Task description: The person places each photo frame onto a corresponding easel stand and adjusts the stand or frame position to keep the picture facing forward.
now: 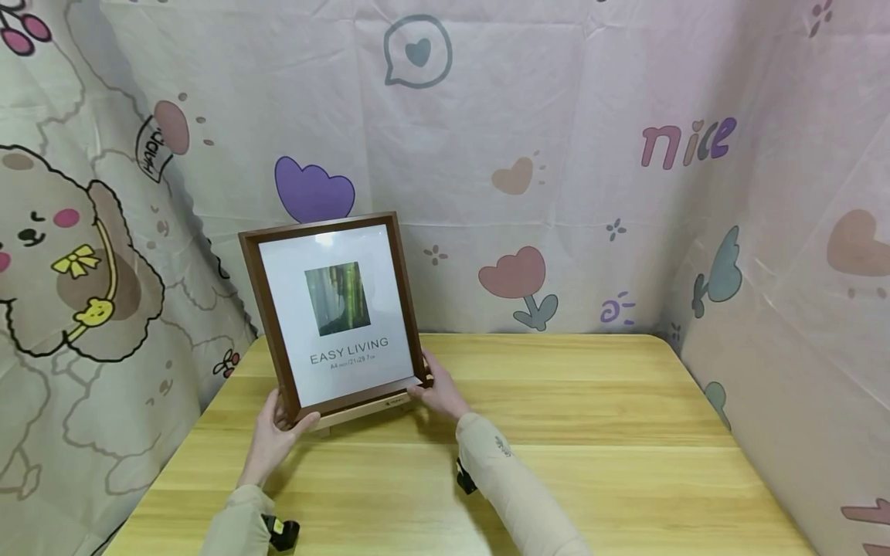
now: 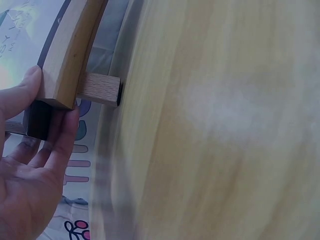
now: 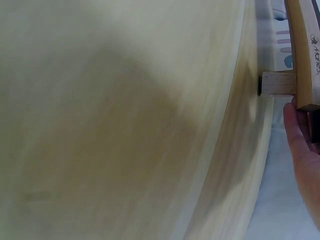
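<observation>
1. Picture frame (image 1: 405, 297): rectangular, smooth brown border, glossy front catching a light reflection. Insert (image 1: 334, 309) is white with a green forest print and "EASY LIVING".
2. Location: left rear part of the surface (image 1: 556, 401), top tilted to my left. Surface is yellowish wood-grain planks.
3. Frame's lower edge sits along a pale wooden bar (image 1: 361, 411). Square-cut block (image 2: 100, 89) sticks out from it, grainy, dark-tipped.
4. Left hand (image 1: 274, 440): gripping frame's lower left corner plus bar end, thumb front, fingers behind and under.
5. Right hand (image 1: 441, 390): narrow grip, lower right corner.
6. Backdrop: creased printed cloth (image 1: 452, 131).
</observation>
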`<action>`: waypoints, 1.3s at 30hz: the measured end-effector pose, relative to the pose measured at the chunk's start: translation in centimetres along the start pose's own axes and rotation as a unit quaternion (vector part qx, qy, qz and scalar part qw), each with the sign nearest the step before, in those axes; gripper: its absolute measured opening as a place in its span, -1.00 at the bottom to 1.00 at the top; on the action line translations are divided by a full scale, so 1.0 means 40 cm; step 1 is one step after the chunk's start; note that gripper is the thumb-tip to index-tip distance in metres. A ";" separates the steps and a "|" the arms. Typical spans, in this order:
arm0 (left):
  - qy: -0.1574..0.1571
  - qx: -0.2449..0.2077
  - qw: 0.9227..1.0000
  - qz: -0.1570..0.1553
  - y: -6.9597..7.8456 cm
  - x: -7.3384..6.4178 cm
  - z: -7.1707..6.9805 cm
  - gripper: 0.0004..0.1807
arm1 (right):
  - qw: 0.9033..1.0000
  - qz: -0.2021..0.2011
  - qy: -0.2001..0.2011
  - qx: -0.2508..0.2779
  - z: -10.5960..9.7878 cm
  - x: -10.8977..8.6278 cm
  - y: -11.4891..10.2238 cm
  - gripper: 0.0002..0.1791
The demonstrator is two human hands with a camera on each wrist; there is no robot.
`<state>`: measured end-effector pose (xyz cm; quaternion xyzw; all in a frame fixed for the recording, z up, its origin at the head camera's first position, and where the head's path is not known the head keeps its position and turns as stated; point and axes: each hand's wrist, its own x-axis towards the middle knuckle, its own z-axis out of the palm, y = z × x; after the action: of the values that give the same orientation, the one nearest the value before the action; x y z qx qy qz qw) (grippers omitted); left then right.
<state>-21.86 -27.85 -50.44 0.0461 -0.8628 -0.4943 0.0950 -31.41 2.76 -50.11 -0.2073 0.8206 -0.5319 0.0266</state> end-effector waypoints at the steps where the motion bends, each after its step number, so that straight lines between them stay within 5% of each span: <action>1: 0.003 0.002 1.000 0.002 -0.001 0.000 0.001 0.04 | 1.000 0.000 0.001 -0.002 0.001 0.000 0.000 -0.08; 27: 0.023 0.021 0.999 0.013 0.009 -0.002 0.007 -0.02 | 0.999 0.034 0.014 -0.013 0.007 0.001 -0.023 -0.02; 39: 0.008 0.004 1.000 0.001 0.014 -0.003 0.014 0.07 | 0.999 0.035 0.027 0.004 0.001 -0.006 -0.020 0.02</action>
<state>-21.87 -27.08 -50.25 0.0500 -0.8641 -0.4903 0.1022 -30.94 2.52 -49.45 -0.1643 0.8257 -0.5391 0.0240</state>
